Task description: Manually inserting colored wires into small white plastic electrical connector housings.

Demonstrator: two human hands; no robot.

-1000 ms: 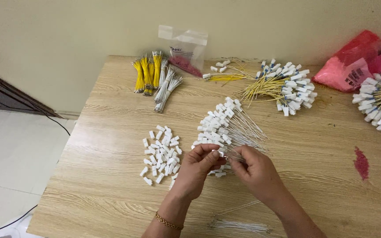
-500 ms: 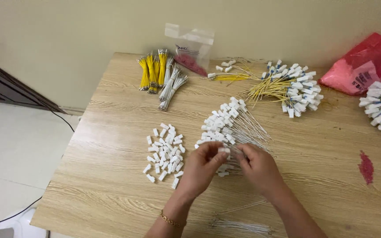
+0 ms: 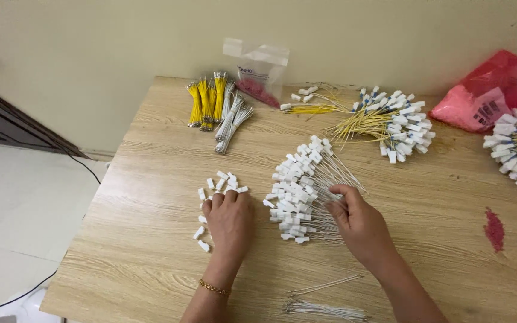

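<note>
wooden table: white connectors, wire bundles, bags

A clear bag with red bits leans at the far wall; a pink-red bag lies far right.

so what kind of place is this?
Probably a small home or workshop bench for hand-assembling wire leads: a wooden table against a plain wall, heaps of white-connector wires, bundled yellow wires, loose connectors.
</note>
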